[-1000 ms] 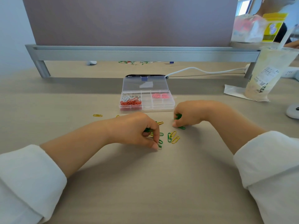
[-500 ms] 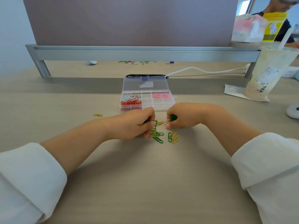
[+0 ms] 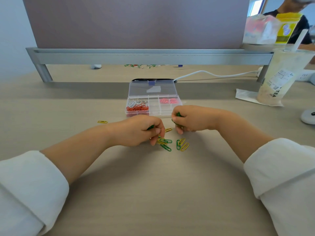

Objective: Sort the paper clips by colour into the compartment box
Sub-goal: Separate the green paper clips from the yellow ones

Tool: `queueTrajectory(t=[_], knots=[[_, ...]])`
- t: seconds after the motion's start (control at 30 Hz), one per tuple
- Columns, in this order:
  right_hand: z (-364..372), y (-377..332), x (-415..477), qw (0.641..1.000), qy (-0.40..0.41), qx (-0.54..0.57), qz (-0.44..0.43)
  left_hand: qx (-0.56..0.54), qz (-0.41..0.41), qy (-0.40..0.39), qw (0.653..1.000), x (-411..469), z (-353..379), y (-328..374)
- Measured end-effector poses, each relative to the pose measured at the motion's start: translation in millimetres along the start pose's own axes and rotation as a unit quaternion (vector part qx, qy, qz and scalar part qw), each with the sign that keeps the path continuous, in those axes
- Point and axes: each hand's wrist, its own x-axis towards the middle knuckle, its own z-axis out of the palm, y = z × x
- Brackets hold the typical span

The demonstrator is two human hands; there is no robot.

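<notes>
A clear compartment box (image 3: 154, 106) lies open on the desk, with white and red clips (image 3: 137, 106) in its left cells and pink clips (image 3: 168, 100) at the back right. In front of it lies a small heap of green and yellow clips (image 3: 172, 143). My left hand (image 3: 138, 130) is curled over the heap's left side, holding green clips, its fingertips down on the pile. My right hand (image 3: 190, 119) is curled round a bunch of green clips (image 3: 178, 114) just in front of the box. One yellow clip (image 3: 102, 122) lies apart at the left.
A grey monitor stand (image 3: 150, 56) spans the back, with a phone (image 3: 152, 79) and white cable (image 3: 213, 74) behind the box. A tall drink cup (image 3: 281, 77) on a napkin stands at the right, a white mouse (image 3: 308, 115) at the right edge. A person sits far right.
My left hand has shifted from the near side of the heap toward the box and back onto the heap. My right hand moved left a little, still holding green clips.
</notes>
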Motion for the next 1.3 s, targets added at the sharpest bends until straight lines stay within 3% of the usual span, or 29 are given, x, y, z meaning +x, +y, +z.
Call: queueTrajectory(t=[0.13,0.33,0.5,0.67,0.93,1.2,1.3], knots=[[0.6,0.4,0.2,0.996,0.017,0.088,-0.016,0.004,0.025,0.005,1.0,-3.4,-1.6,2.8],[-1.6,0.8,-0.2,0.986,-0.039,0.16,0.019,0.064,0.047,0.035,0.996,-6.6,1.4,10.6],[-1.4,1.2,1.1,0.991,-0.03,0.128,0.035,0.075,0.07,0.045,0.994,-6.1,3.8,7.6],[-8.0,8.4,-8.7,0.999,-0.042,-0.025,-0.011,0.105,0.09,0.048,0.989,-6.5,4.5,5.8],[-11.5,16.0,-4.6,0.997,-0.063,0.011,-0.046,0.132,0.085,0.023,0.987,-3.1,4.9,4.0],[-10.1,14.3,-0.9,0.998,-0.005,0.005,-0.062,0.149,0.057,-0.004,0.987,-2.3,5.4,5.6],[-13.8,10.5,-6.1,0.994,-0.061,0.039,-0.083,0.159,0.052,-0.021,0.986,-3.7,3.9,6.6]])
